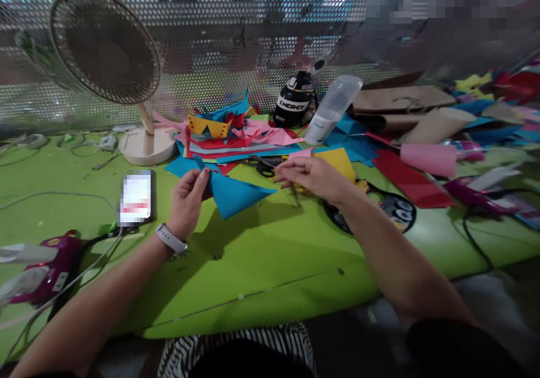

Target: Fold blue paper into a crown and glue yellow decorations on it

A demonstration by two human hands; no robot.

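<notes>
My left hand [188,199], with a white band at the wrist, pinches the upper left corner of a blue sheet [238,194] above the green table [253,271]. The sheet narrows to a point on the right. Just past that point is my right hand [310,176], its fingers bent together over dark-handled scissors [265,167] and a small metal tool [294,195]; what the fingertips hold, if anything, is too small to make out. A yellow sheet [340,163] lies behind my right hand.
A fan [110,52] and a phone [135,198] are on the left. Coloured scraps [253,136], a black bottle [294,99] and a clear bottle [333,111] stand or lie at the back. Purple glue guns [50,271] [476,197] are at both sides. A round dark item [396,209] lies under my right forearm.
</notes>
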